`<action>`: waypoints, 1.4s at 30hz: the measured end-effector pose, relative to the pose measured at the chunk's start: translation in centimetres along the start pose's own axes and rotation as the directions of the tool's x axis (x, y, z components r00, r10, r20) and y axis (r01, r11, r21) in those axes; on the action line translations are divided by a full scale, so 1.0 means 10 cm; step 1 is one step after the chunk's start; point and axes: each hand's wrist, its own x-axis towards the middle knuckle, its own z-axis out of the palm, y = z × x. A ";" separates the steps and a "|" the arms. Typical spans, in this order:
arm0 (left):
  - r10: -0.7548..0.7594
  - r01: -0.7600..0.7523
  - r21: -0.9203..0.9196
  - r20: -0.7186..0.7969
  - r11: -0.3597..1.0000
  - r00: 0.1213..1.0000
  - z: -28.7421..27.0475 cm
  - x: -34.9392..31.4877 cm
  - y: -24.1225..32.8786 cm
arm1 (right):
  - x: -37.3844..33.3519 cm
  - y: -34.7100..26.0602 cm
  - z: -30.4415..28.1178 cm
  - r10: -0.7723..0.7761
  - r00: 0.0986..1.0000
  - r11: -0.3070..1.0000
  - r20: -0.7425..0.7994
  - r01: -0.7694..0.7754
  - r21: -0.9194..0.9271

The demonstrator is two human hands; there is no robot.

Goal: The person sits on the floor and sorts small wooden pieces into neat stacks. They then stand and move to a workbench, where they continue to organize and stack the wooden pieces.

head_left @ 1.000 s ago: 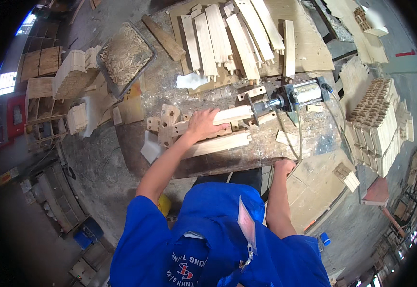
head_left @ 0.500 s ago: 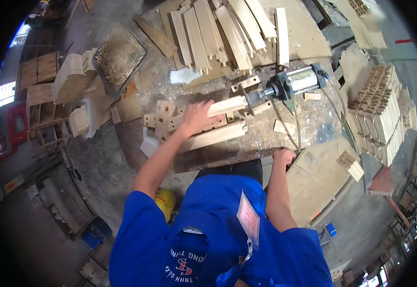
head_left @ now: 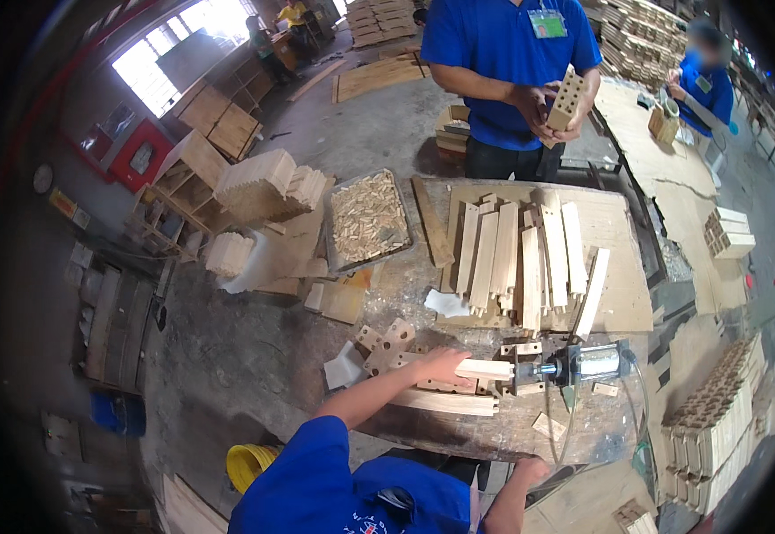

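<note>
My left hand is closed over a pale wooden bar that lies in a wooden jig with drilled holes. The bar's right end meets the metal plate on the rod of a pneumatic cylinder. In front of the hand a second wooden bar lies parallel to the first. My right hand is closed at the table's near edge; what its fingers hold is hidden. A small wooden block lies between that hand and the cylinder.
Several pale wooden slats lie on cardboard at the table's far side. Left of them sits a tray of short dowels. Across the table a co-worker holds a drilled wooden block. Stacked wooden parts stand at right.
The view has tilted up and shifted left, bringing the co-worker across the table into sight. Both my hands keep about the same places on the bar and at the table edge.
</note>
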 end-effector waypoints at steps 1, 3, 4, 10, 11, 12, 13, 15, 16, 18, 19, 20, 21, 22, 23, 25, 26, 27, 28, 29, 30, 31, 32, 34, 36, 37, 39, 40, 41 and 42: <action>0.035 -0.035 -0.023 0.024 0.999 0.999 -0.06 0.05 -0.02 | 0.09 0.00 -0.02 -0.054 0.998 0.997 0.033 0.056 -0.053; 0.024 -0.022 -0.055 0.038 0.998 0.999 -0.03 0.04 -0.10 | 0.03 0.04 -0.04 -0.009 0.998 0.999 0.068 0.006 0.039; 0.020 -0.018 -0.054 0.043 0.998 0.999 0.02 0.02 -0.16 | -0.09 -0.03 -0.11 0.093 0.993 0.976 0.071 -0.105 0.190; 0.024 -0.010 -0.113 0.122 0.994 0.992 0.05 0.04 -0.13 | -0.28 -0.07 -0.42 0.179 0.957 0.875 0.230 -0.262 0.408; 0.034 -0.019 -0.122 0.119 0.992 0.992 0.01 0.05 -0.09 | -0.25 -0.06 -0.40 0.212 0.946 0.843 0.246 -0.304 0.443; 0.038 -0.023 -0.130 0.115 0.991 0.993 -0.03 0.03 -0.07 | -0.25 -0.05 -0.36 0.239 0.934 0.811 0.267 -0.343 0.474; 0.049 -0.045 -0.086 0.050 0.995 0.998 -0.09 0.06 0.01 | -0.19 -0.08 -0.34 0.287 0.924 0.771 0.251 -0.378 0.512; 0.022 -0.023 -0.020 -0.063 1.000 0.998 -0.09 -0.09 0.06 | -0.22 -0.06 -0.29 0.340 0.905 0.685 0.257 -0.425 0.591; -0.015 0.015 -0.040 0.004 0.999 1.000 -0.12 -0.18 0.11 | -0.29 -0.12 -0.29 0.362 0.892 0.632 0.272 -0.449 0.632; 0.003 0.007 0.098 -0.104 0.995 0.995 -0.29 -0.30 0.27 | -0.31 -0.14 -0.27 0.347 0.895 0.593 0.281 -0.442 0.673; 0.002 0.023 0.135 -0.179 0.991 0.984 -0.41 -0.39 0.36 | -0.23 -0.16 -0.20 0.314 0.909 0.638 0.273 -0.415 0.648; 0.007 0.002 0.048 -0.173 0.999 0.985 -0.61 -0.25 0.73 | 0.11 0.01 -0.25 0.412 0.845 0.458 0.340 -0.515 0.725; -0.078 0.076 -0.022 -0.100 0.997 0.992 -0.67 -0.44 0.76 | -0.04 -0.04 -0.21 0.403 0.843 0.495 0.355 -0.527 0.691; 0.138 -0.114 0.092 -0.320 0.989 0.937 -0.69 -0.62 0.71 | -0.04 -0.08 -0.19 0.396 0.861 0.652 0.320 -0.509 0.562; 0.090 -0.112 -0.062 -0.281 0.992 0.956 -0.85 -0.70 0.85 | 0.06 0.00 -0.21 0.507 0.817 0.569 0.275 -0.557 0.605; 0.200 -0.283 -0.137 -0.430 0.949 0.880 -0.96 -1.00 0.86 | 0.04 -0.09 -0.26 0.555 0.778 0.476 0.294 -0.587 0.655; 0.214 -0.327 -0.170 -0.474 0.930 0.854 -1.01 -1.19 0.86 | -0.04 -0.14 -0.27 0.534 0.775 0.465 0.337 -0.602 0.649; 0.229 -0.378 -0.200 -0.519 0.904 0.823 -1.03 -1.34 0.89 | -0.11 -0.16 -0.30 0.516 0.770 0.451 0.376 -0.617 0.645; 0.193 -0.385 -0.284 -0.527 0.878 0.828 -1.07 -1.49 0.93 | -0.18 -0.17 -0.33 0.471 0.809 0.551 0.351 -0.581 0.599; 0.164 -0.402 -0.367 -0.534 0.839 0.829 -1.10 -1.59 0.97 | -0.20 -0.15 -0.36 0.427 0.844 0.639 0.324 -0.535 0.553; 0.135 -0.418 -0.447 -0.538 0.791 0.832 -1.13 -1.67 1.00 | -0.22 -0.13 -0.37 0.380 0.876 0.719 0.298 -0.483 0.500; 0.122 -0.418 -0.445 -0.556 0.792 0.822 -1.17 -1.80 1.05 | -0.28 -0.16 -0.40 0.383 0.863 0.660 0.329 -0.505 0.557; 0.117 -0.425 -0.444 -0.571 0.789 0.813 -1.20 -1.89 1.10 | -0.31 -0.16 -0.42 0.390 0.848 0.589 0.359 -0.530 0.610; 0.125 -0.433 -0.426 -0.583 0.795 0.803 -1.27 -2.01 1.13 | -0.31 -0.14 -0.41 0.299 0.900 0.758 0.319 -0.427 0.493; 0.092 -0.449 -0.483 -0.598 0.752 0.796 -1.26 -2.03 1.11 | -0.26 -0.15 -0.37 0.298 0.896 0.788 0.330 -0.426 0.444; 0.077 -0.457 -0.510 -0.602 0.729 0.794 -1.25 -2.04 1.11 | -0.23 -0.15 -0.36 0.299 0.893 0.802 0.337 -0.427 0.419; 0.114 -0.519 -0.602 -0.580 0.607 0.807 -1.31 -1.96 1.19 | 0.05 -0.02 -0.32 0.333 0.894 0.693 0.298 -0.447 0.565; 0.118 -0.525 -0.652 -0.561 0.546 0.819 -1.31 -1.96 1.22 | 0.10 0.07 -0.27 0.347 0.893 0.644 0.287 -0.450 0.619; 0.066 -0.477 -0.621 -0.566 0.623 0.822 -1.21 -2.01 1.19 | -0.11 -0.05 -0.23 0.374 0.859 0.615 0.349 -0.511 0.600; 0.025 -0.434 -0.593 -0.571 0.678 0.820 -1.11 -2.08 1.16 | -0.27 -0.24 -0.33 0.417 0.821 0.582 0.390 -0.571 0.580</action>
